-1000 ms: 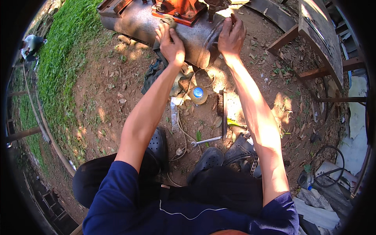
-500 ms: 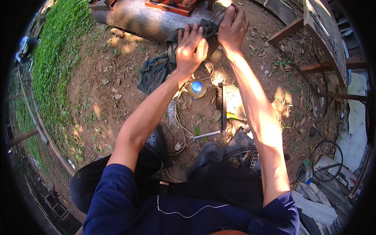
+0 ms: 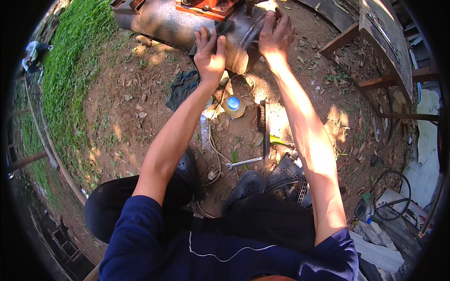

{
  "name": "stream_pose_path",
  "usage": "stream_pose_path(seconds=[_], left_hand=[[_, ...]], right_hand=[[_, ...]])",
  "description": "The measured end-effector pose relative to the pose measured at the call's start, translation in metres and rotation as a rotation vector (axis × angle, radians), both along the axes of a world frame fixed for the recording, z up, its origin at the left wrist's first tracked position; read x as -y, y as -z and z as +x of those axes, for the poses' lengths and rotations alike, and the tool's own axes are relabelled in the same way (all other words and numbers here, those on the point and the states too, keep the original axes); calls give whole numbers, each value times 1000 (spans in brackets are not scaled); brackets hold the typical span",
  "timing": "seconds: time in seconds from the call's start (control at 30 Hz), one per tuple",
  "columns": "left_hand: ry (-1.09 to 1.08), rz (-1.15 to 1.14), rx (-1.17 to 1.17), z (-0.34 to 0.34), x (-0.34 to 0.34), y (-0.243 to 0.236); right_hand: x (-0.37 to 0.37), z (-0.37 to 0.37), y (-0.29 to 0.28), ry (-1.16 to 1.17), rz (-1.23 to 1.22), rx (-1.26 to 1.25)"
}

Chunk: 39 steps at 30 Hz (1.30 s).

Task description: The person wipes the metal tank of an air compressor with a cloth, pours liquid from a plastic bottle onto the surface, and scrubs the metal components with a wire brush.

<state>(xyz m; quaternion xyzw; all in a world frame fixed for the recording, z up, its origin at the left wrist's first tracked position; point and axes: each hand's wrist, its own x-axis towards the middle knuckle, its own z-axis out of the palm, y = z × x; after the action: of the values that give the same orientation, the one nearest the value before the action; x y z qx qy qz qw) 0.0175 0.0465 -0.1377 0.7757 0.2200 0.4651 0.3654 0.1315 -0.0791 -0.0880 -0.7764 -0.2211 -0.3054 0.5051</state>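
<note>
A grey metal tank [image 3: 161, 21] lies across the far side, with a weld seam near its rounded right end. My left hand [image 3: 209, 61] lies against its near side, fingers stretched and spread over a dark cloth [image 3: 225, 25] that shows past the fingertips and by the wrist. My right hand [image 3: 275, 40] is closed round the tank's right end, thumb on top; part of its grip is hidden. An orange-red metal part [image 3: 208, 7] sits on top of the tank. Below my left hand lies another dark green cloth [image 3: 183, 86].
Between my arms stand a blue-capped container [image 3: 234, 105], a brush [image 3: 264, 122] and a spanner [image 3: 243, 163] on the dirt. A pale cord [image 3: 215, 147] winds past my shoes. A wooden table [image 3: 382, 42] stands right. Far left, another person [image 3: 35, 56] is by the grass.
My left hand has moved left and slightly down along the tank with the cloth, baring the seamed right end. My right hand has stayed nearly in place.
</note>
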Motion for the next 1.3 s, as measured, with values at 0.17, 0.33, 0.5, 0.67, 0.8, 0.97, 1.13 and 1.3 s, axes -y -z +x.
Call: stream_pose_path(seconds=[0.17, 0.33, 0.5, 0.67, 0.8, 0.97, 1.13, 1.3], left_hand=[[-368, 54, 66, 16, -82, -15], [-141, 83, -32, 10, -41, -36], [-347, 186, -64, 21, -104, -43], [-142, 146, -125, 13, -20, -45], [-184, 266, -112, 16, -36, -47], [-314, 93, -132, 13, -57, -45], [8, 143, -120, 10, 22, -49], [-389, -118, -271, -10, -99, -40]], right_hand=[[-8, -18, -14, -16, 51, -61], [-1, -11, -11, -15, 19, -55], [-7, -14, -13, -54, 32, -14], [3, -5, -5, -58, -20, -5], [0, -9, -7, -125, 45, -43], [-10, -15, -10, -43, 9, -15], [3, -5, -5, -101, 27, -78], [5, -13, -6, -128, -71, -127]])
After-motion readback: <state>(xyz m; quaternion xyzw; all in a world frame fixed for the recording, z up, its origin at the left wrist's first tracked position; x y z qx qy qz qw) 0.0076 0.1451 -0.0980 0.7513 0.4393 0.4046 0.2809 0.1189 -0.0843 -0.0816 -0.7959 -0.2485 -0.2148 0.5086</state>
